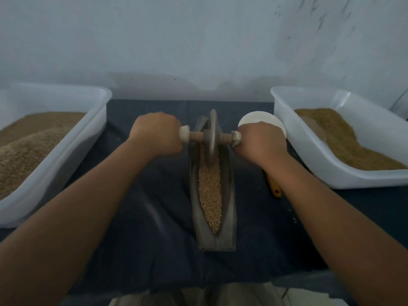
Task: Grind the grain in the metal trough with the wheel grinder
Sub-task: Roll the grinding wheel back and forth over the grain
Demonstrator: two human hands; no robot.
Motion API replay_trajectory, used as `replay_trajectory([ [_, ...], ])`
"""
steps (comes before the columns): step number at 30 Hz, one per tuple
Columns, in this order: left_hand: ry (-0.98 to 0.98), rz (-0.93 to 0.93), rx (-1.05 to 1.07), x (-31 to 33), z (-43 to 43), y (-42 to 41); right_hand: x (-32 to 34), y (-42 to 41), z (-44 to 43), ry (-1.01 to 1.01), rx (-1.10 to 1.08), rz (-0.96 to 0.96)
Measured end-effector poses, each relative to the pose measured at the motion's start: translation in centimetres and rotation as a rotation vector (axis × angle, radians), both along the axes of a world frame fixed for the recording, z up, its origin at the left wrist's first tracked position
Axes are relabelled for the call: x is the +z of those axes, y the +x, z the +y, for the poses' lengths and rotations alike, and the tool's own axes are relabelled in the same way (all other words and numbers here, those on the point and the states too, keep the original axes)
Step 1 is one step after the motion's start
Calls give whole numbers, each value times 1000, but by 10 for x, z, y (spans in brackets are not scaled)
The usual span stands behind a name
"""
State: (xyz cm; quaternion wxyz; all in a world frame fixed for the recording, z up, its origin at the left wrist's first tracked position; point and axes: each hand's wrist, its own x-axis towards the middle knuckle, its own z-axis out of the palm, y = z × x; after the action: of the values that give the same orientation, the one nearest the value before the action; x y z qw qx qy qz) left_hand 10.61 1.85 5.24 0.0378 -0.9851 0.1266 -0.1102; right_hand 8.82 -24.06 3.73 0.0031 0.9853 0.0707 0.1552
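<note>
I am holding the wheel grinder (212, 138) at the centre of the frame, my left grip (155, 134) clamping round the cloth-wrapped left end of its axle and my right grip (258, 142) clamping round the right end. The wheel is standing upright in the far half of the metal trough (229, 217), which is lying lengthwise on the dark-covered table (154, 195), with grain (209, 191) filling its channel from the wheel toward the lower end. A left tub (72, 138) and a right tub (309, 155), both white, are sitting at the frame's edges holding brown ground material.
</note>
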Motion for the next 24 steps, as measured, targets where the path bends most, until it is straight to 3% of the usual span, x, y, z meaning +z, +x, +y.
replay_trajectory([
  [4, -5, 53, -49, -7, 10, -35, -3, -34, -7, -74, 43, 5],
  [9, -31, -209, -299, -32, 39, -103, -11, -109, -24, -109, 257, -120],
  [17, -82, -12, 8, -15, 5, -3, 7, -3, 4, -80, 57, -64],
  [21, -91, 33, -58, -18, 16, -34, 10, -30, -3, -106, 71, 30],
  [24, -69, -119, -249, -33, 35, -93, -2, -90, -17, -152, 216, -35],
])
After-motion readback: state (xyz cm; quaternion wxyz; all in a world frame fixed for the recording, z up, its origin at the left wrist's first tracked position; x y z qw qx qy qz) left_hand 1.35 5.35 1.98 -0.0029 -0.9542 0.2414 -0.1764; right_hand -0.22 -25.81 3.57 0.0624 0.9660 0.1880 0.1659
